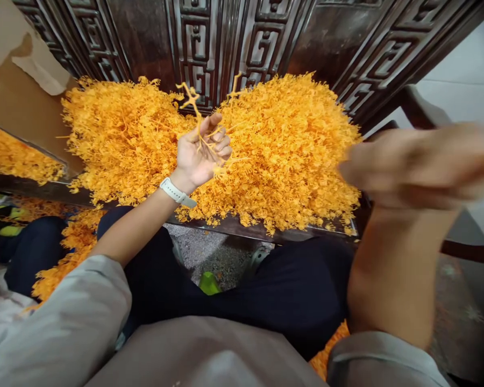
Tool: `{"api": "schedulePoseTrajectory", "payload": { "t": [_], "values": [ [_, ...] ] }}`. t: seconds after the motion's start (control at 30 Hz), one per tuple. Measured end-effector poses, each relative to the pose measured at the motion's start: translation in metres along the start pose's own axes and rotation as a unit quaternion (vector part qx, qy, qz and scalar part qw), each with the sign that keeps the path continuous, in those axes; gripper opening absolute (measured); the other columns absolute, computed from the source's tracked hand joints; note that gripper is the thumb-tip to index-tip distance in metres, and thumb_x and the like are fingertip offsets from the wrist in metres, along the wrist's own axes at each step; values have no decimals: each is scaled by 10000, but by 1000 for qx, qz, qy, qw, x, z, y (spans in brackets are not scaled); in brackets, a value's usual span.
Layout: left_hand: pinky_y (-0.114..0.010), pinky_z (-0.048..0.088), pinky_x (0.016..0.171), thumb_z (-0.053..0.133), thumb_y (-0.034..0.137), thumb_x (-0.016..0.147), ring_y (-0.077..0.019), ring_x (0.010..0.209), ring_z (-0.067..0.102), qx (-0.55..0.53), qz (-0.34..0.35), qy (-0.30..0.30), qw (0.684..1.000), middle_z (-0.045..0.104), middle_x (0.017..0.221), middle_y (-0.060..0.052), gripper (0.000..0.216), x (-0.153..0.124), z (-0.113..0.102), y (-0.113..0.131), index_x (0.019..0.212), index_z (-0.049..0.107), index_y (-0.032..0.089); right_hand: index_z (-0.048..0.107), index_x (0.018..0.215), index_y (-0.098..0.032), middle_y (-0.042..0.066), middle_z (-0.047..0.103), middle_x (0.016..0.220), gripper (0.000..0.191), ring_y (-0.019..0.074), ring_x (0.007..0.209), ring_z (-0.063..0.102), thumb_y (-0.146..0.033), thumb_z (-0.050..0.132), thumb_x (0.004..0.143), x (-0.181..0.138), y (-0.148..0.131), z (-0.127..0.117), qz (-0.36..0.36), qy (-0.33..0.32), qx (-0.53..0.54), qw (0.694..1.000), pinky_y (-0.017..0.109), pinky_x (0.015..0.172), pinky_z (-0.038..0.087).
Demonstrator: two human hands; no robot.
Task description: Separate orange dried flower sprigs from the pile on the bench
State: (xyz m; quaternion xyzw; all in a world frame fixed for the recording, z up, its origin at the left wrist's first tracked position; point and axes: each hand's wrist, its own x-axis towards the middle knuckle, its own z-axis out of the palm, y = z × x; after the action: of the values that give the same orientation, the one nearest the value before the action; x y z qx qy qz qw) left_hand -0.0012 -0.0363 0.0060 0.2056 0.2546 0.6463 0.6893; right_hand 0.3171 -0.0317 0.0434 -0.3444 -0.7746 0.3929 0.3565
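Palm up, my left hand has its fingers curled around a thin orange branched plastic sprig. Its forked tip sticks up above the thumb, and thinner stems cross the palm. A pale watch band circles that wrist. Behind and beside this hand lies a large heap of orange sprigs, with another mound to its left. Raised at the right, past the heap's edge, my right hand is smeared by motion. Its fingers and anything in them cannot be made out.
The heaps rest on a dark wooden bench with a carved back. An open cardboard box with more orange pieces stands at the left. A curved armrest is at the right. Something bright green shows between my knees.
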Motion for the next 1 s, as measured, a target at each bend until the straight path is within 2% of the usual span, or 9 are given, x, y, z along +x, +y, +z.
{"api": "schedulePoseTrajectory", "payload": {
  "t": [0.1, 0.23, 0.33, 0.43, 0.57, 0.7, 0.87, 0.93, 1.0],
  "values": [
    [-229, 572, 667, 350, 288, 1118, -96, 638, 647, 30, 1, -7, 1000, 620, 783, -5, 341, -4, 5, -4, 1060, 671, 186, 810, 824, -229, 79, 753, 784, 456, 148, 687, 664, -666, 712, 908, 23, -6, 60, 43, -115, 13, 992, 319, 631, 500],
    [-253, 597, 716, 477, 311, 1085, -127, 754, 719, 102, -1, -39, 994, 679, 869, -21, 231, -10, 8, -10, 1072, 681, 204, 723, 955, -164, 48, 717, 793, 597, 117, 622, 625, -750, 732, 835, 36, 9, 128, 128, -158, 212, 956, 273, 566, 492],
    [-229, 556, 632, 646, 319, 1013, -143, 780, 728, 162, 22, -66, 984, 698, 882, -28, 119, -10, 5, -13, 989, 678, 208, 699, 1010, -177, 27, 700, 787, 508, 103, 601, 607, -667, 741, 882, 36, 18, 140, 149, -135, 350, 915, 252, 535, 481],
    [-226, 519, 606, 686, 322, 995, -132, 751, 707, 167, 54, -43, 984, 672, 815, -8, 119, -4, 1, -11, 944, 651, 220, 693, 863, -170, 8, 660, 649, 441, 90, 517, 554, -606, 745, 906, 34, 20, 134, 147, -92, 343, 923, 237, 483, 428],
    [-226, 408, 507, 550, 235, 1068, -72, 474, 476, 74, 46, 40, 995, 456, 567, 70, 173, 11, -7, -8, 895, 555, 229, 623, 687, -173, -10, 588, 505, 532, 77, 436, 483, -633, 673, 951, 29, 12, 139, 146, -201, 257, 934, 225, 460, 364],
    [-254, 205, 429, 409, 163, 1112, -59, 397, 245, 23, -29, 83, 996, 330, 503, 87, 259, 26, -14, 2, 872, 490, 219, 434, 582, -202, -82, 381, 429, 608, 48, 380, 253, -622, 634, 973, 10, -8, 169, 240, -373, 312, 840, 221, 410, 185],
    [-274, 209, 413, 299, 178, 1119, -95, 384, 231, -3, 134, 121, 984, 286, 500, 62, 338, 49, -27, 62, 930, 568, 255, 645, 697, -177, -30, 594, 607, 408, 101, 553, 532, -520, 800, 854, -21, -29, 197, 126, -698, 241, 662, 216, 553, 403],
    [-272, 235, 399, 357, 238, 1113, -102, 384, 241, 22, 144, 77, 986, 324, 495, 52, 328, 49, -32, 79, 906, 608, 277, 700, 781, -199, -16, 680, 749, 310, 130, 707, 622, -469, 848, 819, -18, -31, 187, 74, -629, 249, 733, 224, 656, 465],
    [-249, 241, 383, 416, 276, 1099, -86, 380, 250, 56, 100, 27, 993, 382, 505, 52, 312, 45, -33, 78, 855, 610, 266, 721, 964, -252, -31, 672, 804, 279, 120, 689, 581, -486, 822, 850, -4, -29, 165, 77, -419, 346, 836, 228, 633, 449]
  ]
}}
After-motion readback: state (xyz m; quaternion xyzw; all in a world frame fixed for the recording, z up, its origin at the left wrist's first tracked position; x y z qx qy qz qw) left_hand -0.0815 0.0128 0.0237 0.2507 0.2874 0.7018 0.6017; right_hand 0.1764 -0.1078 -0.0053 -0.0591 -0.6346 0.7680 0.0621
